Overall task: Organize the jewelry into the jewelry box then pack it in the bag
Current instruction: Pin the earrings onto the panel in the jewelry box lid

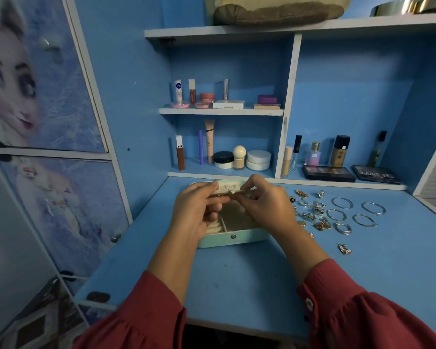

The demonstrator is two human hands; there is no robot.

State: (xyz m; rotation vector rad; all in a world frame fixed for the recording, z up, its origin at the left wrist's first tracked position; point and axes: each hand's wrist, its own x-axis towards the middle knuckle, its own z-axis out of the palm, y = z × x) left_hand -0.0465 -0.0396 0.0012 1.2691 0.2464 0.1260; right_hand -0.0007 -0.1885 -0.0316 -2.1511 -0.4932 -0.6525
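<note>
The fingers (213,191) of the left hand (195,212) and those of the right hand (267,206) are pinched together on the two ends of a thin gold-coloured piece of jewelry (223,195), stretched level between them; it is too small and blurred to tell whether it is a chain or a pin. Both hands hover over the open mint-green rectangular jewelry box (233,239) with a cream padded lining, which sits on the blue tabletop (237,280) at about 12 o'clock from the person. Its lid lies flat behind the hands, and a small round metal snap shows on the front wall.

At about 3 o'clock from the box, near it on the tabletop, lies a loose cluster of small gold and silver earrings and rings (312,210). Farther out in the same direction lie six thin silver hoop bangles (341,202), apart from one another in rough rows. One small pinkish earring (344,248) lies alone at about 4 o'clock. Red sleeves (141,321) cover both forearms. At 12 o'clock, shelves carry assorted cosmetics bottles and jars (224,157).
</note>
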